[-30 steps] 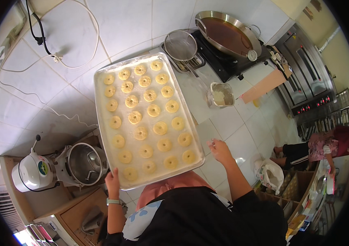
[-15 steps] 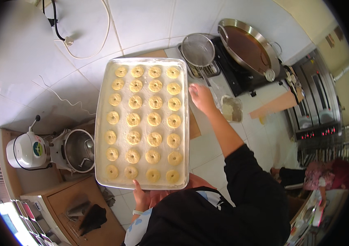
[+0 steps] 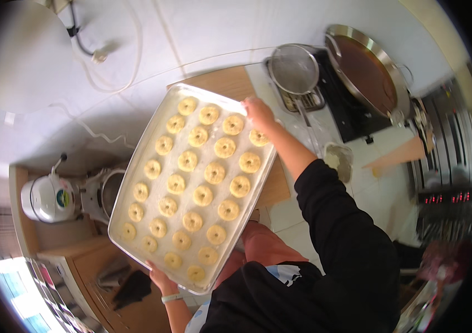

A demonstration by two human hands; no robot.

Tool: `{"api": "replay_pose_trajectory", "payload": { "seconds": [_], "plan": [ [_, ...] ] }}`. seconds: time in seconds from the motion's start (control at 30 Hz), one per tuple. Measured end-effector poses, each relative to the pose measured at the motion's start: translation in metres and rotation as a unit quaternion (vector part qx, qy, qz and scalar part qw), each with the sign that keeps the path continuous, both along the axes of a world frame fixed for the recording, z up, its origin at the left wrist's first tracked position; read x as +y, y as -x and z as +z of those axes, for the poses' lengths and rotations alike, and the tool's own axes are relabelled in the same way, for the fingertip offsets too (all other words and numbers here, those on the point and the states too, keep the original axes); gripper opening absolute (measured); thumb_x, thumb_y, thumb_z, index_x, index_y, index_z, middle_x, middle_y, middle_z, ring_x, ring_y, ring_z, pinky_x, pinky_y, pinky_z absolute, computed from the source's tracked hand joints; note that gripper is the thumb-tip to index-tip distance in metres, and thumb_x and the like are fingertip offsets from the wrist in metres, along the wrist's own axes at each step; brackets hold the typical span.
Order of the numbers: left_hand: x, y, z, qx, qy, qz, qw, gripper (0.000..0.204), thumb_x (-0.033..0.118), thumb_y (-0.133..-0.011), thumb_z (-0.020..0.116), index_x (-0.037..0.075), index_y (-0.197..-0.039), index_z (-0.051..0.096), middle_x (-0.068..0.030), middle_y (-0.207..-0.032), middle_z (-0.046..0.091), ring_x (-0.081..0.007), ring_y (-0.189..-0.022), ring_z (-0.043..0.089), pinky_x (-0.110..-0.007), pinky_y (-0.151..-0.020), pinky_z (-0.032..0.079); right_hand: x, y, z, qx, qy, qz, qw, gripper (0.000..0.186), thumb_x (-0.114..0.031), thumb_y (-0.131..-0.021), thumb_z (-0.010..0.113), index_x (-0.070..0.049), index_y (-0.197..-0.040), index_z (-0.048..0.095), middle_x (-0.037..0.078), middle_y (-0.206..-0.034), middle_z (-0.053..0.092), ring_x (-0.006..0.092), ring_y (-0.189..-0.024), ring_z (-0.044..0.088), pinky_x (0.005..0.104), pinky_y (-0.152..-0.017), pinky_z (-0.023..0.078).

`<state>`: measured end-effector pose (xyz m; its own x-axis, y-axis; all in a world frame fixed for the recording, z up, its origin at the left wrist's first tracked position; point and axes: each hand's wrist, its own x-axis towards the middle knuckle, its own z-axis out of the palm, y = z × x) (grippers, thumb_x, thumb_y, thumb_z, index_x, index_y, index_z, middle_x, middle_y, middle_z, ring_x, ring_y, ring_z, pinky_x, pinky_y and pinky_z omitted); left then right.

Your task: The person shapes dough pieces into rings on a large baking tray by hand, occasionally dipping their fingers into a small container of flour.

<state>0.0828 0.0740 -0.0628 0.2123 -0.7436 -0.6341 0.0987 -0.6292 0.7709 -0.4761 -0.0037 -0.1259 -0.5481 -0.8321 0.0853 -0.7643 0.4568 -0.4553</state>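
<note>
A large metal baking tray (image 3: 190,187) hangs tilted in front of me, its far end leaning right. Rows of pale, floured dough rings (image 3: 214,172) with small center holes lie on it, spaced apart. My right hand (image 3: 258,115) is closed on the far right corner of the tray. At the near left corner, my left hand (image 3: 162,280) grips the edge, its thumb on the rim and the other fingers hidden beneath. A wooden board (image 3: 222,83) lies on the counter, partly covered by the tray.
Right of the board are a mesh strainer (image 3: 294,69), a black stove (image 3: 352,119) and a wide pan (image 3: 366,69) of brown liquid. A small tub (image 3: 338,161) stands nearer. A white mixer (image 3: 50,198) stands left, an oven (image 3: 447,177) far right. Someone in patterned clothing (image 3: 441,261) is behind it.
The tray has turned clockwise, its far end swinging right and its near end left. My right hand, beside the tray before, now holds its far right corner. The left hand has shifted left and nearer.
</note>
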Motion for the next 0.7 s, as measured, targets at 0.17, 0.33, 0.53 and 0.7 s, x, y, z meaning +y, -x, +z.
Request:
{"api": "replay_pose_trajectory", "payload": {
  "seconds": [0.17,0.33,0.53,0.7],
  "plan": [
    [0.023,-0.002,-0.077,-0.005,0.052,-0.015,0.999,0.067,0.051,-0.091,0.043,-0.009,-0.120,0.045,-0.0166,-0.114,0.056,-0.0264,-0.097,0.058,-0.040,-0.080,0.050,0.030,-0.007,0.002,0.052,0.069,-0.024,0.996,0.024,-0.025,-0.091,0.044,-0.007,-0.083,0.058,0.009,-0.083,0.057,0.0285,-0.088,0.056,0.0411,-0.074,0.046],
    [0.054,-0.035,-0.053,-0.033,0.080,-0.102,0.991,0.069,0.052,-0.091,0.043,-0.007,-0.125,0.040,-0.0170,-0.118,0.053,-0.0268,-0.099,0.057,-0.039,-0.080,0.050,0.192,-0.061,-0.020,-0.023,0.090,-0.142,0.986,0.028,-0.027,-0.092,0.042,-0.006,-0.084,0.059,0.009,-0.084,0.056,0.0284,-0.088,0.055,0.0421,-0.073,0.046],
    [0.135,-0.019,0.000,-0.030,0.113,-0.255,0.960,0.069,0.052,-0.090,0.043,-0.007,-0.126,0.040,-0.0165,-0.118,0.053,-0.0266,-0.099,0.057,-0.039,-0.080,0.050,0.435,-0.128,-0.003,-0.083,0.128,-0.316,0.936,0.028,-0.027,-0.091,0.042,-0.007,-0.086,0.060,0.010,-0.088,0.056,0.0286,-0.089,0.054,0.0419,-0.074,0.046],
    [0.194,0.028,0.031,-0.020,0.137,-0.372,0.918,0.069,0.052,-0.090,0.043,-0.007,-0.126,0.040,-0.0161,-0.118,0.053,-0.0265,-0.099,0.057,-0.039,-0.080,0.050,0.608,-0.152,0.011,-0.091,0.121,-0.444,0.883,0.029,-0.028,-0.091,0.041,-0.006,-0.088,0.060,0.011,-0.089,0.056,0.0293,-0.090,0.054,0.0415,-0.075,0.045]
  ]
}}
